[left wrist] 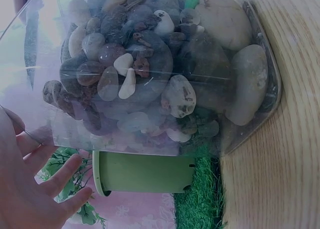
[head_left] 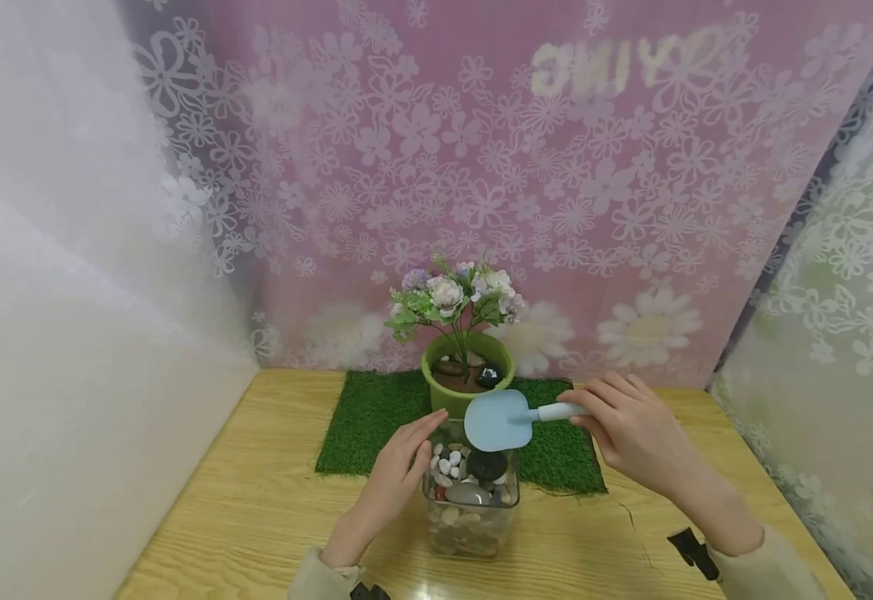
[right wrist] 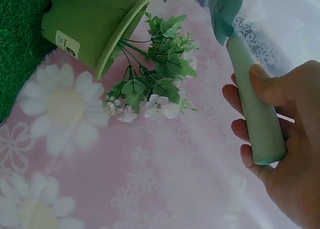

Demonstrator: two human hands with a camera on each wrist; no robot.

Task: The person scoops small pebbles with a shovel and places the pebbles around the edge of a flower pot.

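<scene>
Pink floral curtain [head_left: 481, 167], white side walls [head_left: 69, 333], wooden table [head_left: 256, 500]

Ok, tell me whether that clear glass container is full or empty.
Nearly full. The glass container holds pebbles piled almost to its rim; dark and white stones show at its open top, under the blue trowel.

left hand [head_left: 399, 471]: bare, beige sleeve cuff, dark strap at wrist | right hand [head_left: 635, 429]: bare, beige sleeve cuff, black clip-like mount near wrist | no rings seen
</scene>
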